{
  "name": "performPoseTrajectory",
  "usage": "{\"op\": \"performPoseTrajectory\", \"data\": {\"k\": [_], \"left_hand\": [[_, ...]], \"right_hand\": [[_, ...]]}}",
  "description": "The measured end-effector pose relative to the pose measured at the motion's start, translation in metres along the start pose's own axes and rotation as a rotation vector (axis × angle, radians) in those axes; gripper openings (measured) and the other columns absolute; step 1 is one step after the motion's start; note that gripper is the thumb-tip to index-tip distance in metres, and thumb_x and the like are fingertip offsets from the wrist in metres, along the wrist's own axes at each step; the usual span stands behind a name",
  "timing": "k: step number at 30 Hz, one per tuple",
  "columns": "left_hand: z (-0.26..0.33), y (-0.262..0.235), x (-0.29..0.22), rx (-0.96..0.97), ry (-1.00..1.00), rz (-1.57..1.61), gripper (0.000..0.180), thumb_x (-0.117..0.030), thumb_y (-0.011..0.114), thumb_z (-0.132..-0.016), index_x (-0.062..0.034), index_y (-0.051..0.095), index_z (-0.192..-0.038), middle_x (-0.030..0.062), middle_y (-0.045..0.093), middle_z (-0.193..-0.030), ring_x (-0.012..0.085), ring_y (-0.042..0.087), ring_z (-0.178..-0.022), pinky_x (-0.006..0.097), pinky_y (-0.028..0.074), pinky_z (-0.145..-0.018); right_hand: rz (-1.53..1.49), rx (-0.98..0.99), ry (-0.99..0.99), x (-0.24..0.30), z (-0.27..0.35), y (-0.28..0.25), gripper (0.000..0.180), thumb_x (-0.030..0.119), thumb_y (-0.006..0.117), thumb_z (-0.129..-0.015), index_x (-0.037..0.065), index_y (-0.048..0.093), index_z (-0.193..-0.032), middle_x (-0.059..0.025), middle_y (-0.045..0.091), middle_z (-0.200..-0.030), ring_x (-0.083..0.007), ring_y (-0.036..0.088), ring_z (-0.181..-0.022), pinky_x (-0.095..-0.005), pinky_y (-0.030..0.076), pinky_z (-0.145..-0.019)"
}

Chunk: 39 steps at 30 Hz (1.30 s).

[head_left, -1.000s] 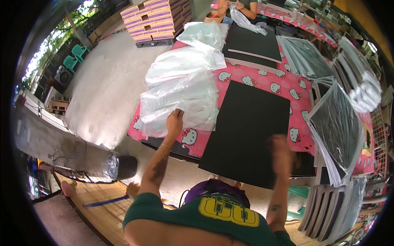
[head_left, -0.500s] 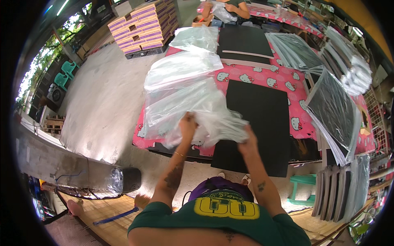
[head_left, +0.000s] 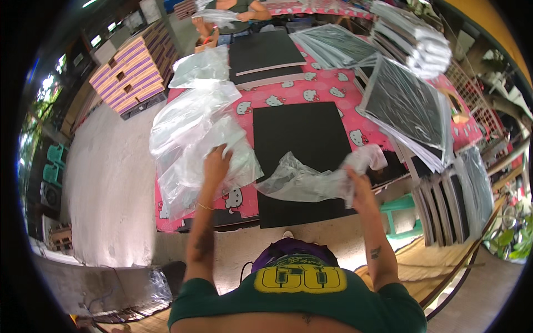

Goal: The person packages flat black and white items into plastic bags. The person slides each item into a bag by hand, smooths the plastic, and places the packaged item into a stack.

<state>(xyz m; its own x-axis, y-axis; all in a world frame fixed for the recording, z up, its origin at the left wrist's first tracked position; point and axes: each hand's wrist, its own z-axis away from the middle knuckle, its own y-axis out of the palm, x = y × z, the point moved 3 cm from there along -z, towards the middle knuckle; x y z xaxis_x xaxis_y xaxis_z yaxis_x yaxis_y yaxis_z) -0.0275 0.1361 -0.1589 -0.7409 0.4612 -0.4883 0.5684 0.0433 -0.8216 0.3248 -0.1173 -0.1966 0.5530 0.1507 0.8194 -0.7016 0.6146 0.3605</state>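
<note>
A clear plastic bag (head_left: 308, 183) stretches loosely across a flat black panel (head_left: 300, 130). Its right end is bunched in my right hand (head_left: 361, 187), whose fingers are closed on it over the panel's right edge. My left hand (head_left: 218, 162) rests with its fingers a little apart on a heap of clear plastic bags (head_left: 191, 136) at the table's left side. The held bag's left end trails near that heap, apart from my left hand. The panel lies on a pink patterned cloth (head_left: 316, 80) and sticks out past the table's near edge.
More black panels (head_left: 264, 47) lie toward the far side. Plastic-wrapped panels (head_left: 408, 100) are stacked at right, with others upright (head_left: 441, 208) near a green stool (head_left: 400, 213). A co-worker (head_left: 236, 11) handles plastic at the back. Stacked boxes (head_left: 133, 66) stand at far left.
My right hand has drawn the bag off the heap, rightward over the black panel. My left hand has come away from that bag onto the heap. The view has turned right.
</note>
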Motion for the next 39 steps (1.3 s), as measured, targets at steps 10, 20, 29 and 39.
{"op": "performPoseTrajectory", "data": {"k": [10,20,29,39], "left_hand": [[0.072,0.039,-0.165,-0.18,-0.118,0.634,0.021,-0.02,0.059,-0.09,-0.0018,0.058,-0.079,0.0105,0.056,-0.06,0.0193,0.053,-0.053,0.033,0.042,-0.052],[0.14,0.017,-0.15,0.055,0.464,0.014,0.028,0.001,0.061,-0.069,-0.0107,0.066,-0.094,0.0169,0.052,-0.109,0.0323,0.054,-0.1,0.047,0.04,-0.092],[0.095,-0.024,-0.181,-0.04,0.463,-0.466,0.049,-0.049,0.062,-0.081,-0.0024,0.067,-0.095,0.0202,0.064,-0.1,0.0337,0.059,-0.104,0.06,0.026,-0.103],[0.154,-0.045,-0.236,1.089,0.234,0.349,0.036,-0.032,0.069,-0.081,-0.0028,0.067,-0.103,0.0088,0.069,-0.098,0.0171,0.062,-0.089,0.034,0.05,-0.079]], "right_hand": [[-0.601,0.377,-0.215,0.005,0.079,0.058,0.024,0.023,0.057,-0.093,0.004,0.055,-0.108,-0.008,0.063,-0.103,-0.018,0.063,-0.095,-0.0334,0.052,-0.085],[-0.205,0.42,-0.238,0.081,0.107,0.009,0.042,0.017,0.059,-0.088,0.009,0.051,-0.128,-0.0075,0.062,-0.11,-0.0209,0.063,-0.092,-0.0329,0.051,-0.073],[1.954,0.076,-0.397,0.143,0.089,-0.028,0.056,0.054,0.046,-0.088,0.003,0.07,-0.09,-0.0227,0.063,-0.096,-0.0352,0.063,-0.086,-0.043,0.049,-0.075],[-0.447,0.426,-0.241,0.125,0.063,-0.124,0.03,0.03,0.047,-0.094,0.004,0.059,-0.103,-0.008,0.063,-0.094,-0.0193,0.062,-0.082,-0.0339,0.051,-0.076]]}}
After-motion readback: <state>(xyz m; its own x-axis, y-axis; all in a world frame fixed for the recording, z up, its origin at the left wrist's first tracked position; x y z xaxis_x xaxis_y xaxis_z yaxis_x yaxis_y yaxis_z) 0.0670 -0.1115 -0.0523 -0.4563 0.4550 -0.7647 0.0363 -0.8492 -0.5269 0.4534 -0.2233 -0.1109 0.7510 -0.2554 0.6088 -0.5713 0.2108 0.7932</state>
